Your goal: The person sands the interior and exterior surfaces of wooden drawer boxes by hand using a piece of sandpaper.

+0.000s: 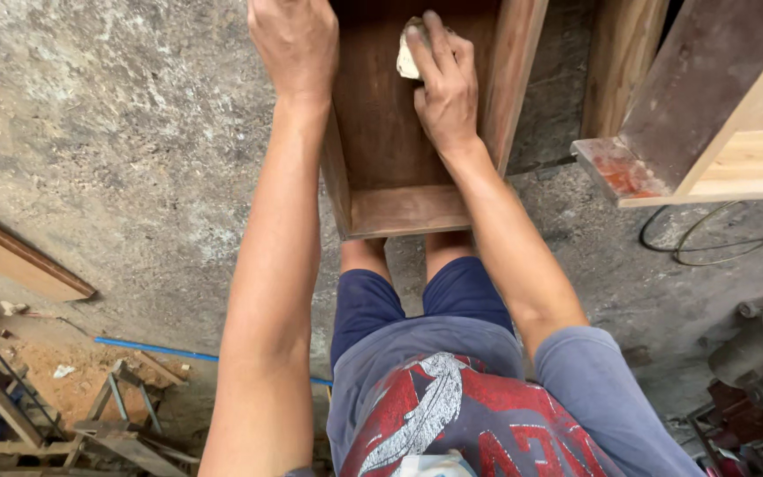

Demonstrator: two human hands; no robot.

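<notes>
1. A pale, crumpled pad (409, 58), likely cloth or sandpaper, is pressed against the inner back panel of an open wooden box (390, 150). Most of it is hidden under the fingers, so what it is made of is hard to tell.
2. The right hand (441, 87) lies flat over the pad, fingers extended and curled lightly around it, holding it against the wood.
3. The left hand (293, 42) grips the box's left wall near the top of the view. Its fingers are cut off by the frame edge, so how tightly it closes cannot be told.
4. The box is dark brown inside with lighter edges. Its upper part runs out of view; its near end sits just above the person's knees.
5. Below the hands are both bare forearms, dark blue shorts (417, 300) and a grey shirt (487, 397) with a red print.
6. Right of the right hand, a pale wooden cabinet corner (717, 150) with a reddish stain juts in, partly cut off.
7. Beneath it, a wire coil (717, 234) lies on the rough concrete floor (134, 132).
8. Far below the left hand are wooden scraps (117, 424) and a blue strip (156, 349).
</notes>
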